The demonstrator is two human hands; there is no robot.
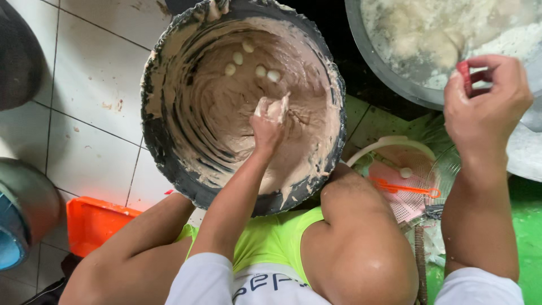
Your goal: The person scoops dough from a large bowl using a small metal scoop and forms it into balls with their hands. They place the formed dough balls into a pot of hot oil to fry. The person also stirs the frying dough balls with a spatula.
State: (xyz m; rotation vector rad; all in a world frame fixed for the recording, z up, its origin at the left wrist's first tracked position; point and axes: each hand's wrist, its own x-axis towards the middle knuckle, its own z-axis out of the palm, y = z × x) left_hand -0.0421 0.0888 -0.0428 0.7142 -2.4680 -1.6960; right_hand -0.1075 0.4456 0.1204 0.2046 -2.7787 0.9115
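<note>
a lump of pale paste is being squeezed in the left hand, which is closed into a fist around it, so that the paste is bulging out at the top of the grip. the fist is being held inside a large dark tub, above the brownish paste mass that is coating the tub's bottom and walls. just beyond the fist, toward the far wall of the tub, five small pale balls are lying on the paste, near one another.

a small red utensil is being pinched in the right hand, between the thumb and the curled fingers; only its red end is being shown, the rest being hidden by the fingers. this hand is being held over the rim of a grey basin, in which whitish lumps are sitting in cloudy liquid. below the right wrist, a pink perforated basket with a white handle is lying beside a wire strainer, and an orange strip is resting across the basket. well to the left of the left arm, an orange tray is sitting on the white tiled floor.
</note>
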